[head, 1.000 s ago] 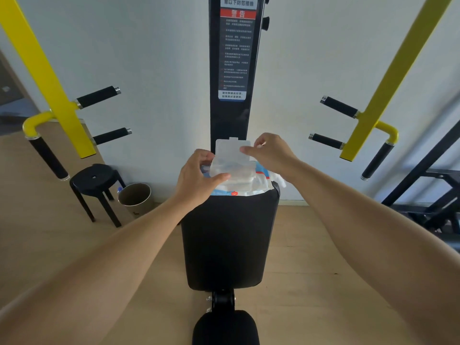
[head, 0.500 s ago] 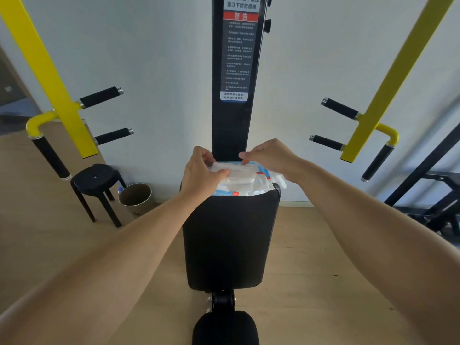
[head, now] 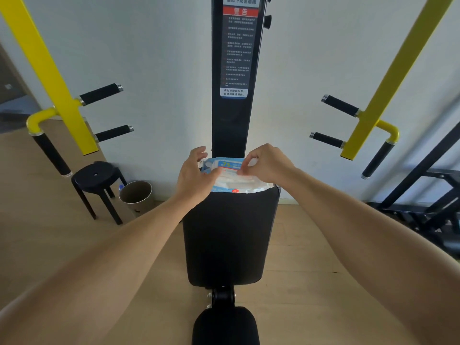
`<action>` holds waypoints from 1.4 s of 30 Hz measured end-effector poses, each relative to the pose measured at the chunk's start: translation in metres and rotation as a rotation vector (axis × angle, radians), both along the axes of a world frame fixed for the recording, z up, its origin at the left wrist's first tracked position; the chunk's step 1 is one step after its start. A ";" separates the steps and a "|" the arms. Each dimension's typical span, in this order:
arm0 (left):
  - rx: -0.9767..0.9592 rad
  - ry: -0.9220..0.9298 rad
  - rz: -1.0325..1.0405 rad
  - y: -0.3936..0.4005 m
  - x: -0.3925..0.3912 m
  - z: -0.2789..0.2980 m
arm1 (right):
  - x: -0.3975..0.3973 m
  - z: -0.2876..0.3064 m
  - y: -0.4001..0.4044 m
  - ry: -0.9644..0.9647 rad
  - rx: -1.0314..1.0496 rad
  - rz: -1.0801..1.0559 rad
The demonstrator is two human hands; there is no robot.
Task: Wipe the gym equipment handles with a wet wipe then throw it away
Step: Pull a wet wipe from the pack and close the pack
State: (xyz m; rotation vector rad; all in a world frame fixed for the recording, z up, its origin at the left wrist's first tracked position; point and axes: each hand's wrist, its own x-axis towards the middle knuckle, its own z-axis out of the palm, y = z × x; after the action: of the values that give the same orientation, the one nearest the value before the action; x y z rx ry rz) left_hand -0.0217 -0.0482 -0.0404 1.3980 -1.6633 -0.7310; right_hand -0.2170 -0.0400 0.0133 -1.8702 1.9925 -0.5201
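Note:
A blue-and-white wet wipe pack (head: 239, 186) lies on top of the black back pad (head: 229, 237) of a gym machine, its lid down. My left hand (head: 196, 176) grips the pack's left end, thumb on top and fingers spread behind it. My right hand (head: 267, 165) pinches the top of the pack near its label. No loose wipe shows in either hand. Black foam handles stick out from the yellow arms: left handles (head: 100, 93) and right handles (head: 339, 105).
A round metal bin (head: 136, 194) stands on the wooden floor at the left, beside a black stool (head: 95, 174). The black machine column (head: 235, 70) with a warning label rises behind the pad. A black frame (head: 428, 195) fills the right edge.
The clear lid of the pack, raised a second ago, has come down flat. The pack's far edge has tipped up, so the blue label shows. Both hands stay on it.

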 end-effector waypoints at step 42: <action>-0.434 -0.715 -0.263 0.019 0.011 -0.011 | 0.007 -0.007 0.016 0.071 -0.135 -0.071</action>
State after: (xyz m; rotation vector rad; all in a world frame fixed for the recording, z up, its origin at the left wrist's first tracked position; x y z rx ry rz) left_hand -0.0110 -0.0296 -0.0516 1.1957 -2.4097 0.0437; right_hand -0.2100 -0.0244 0.0061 -1.9271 2.1244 -0.6304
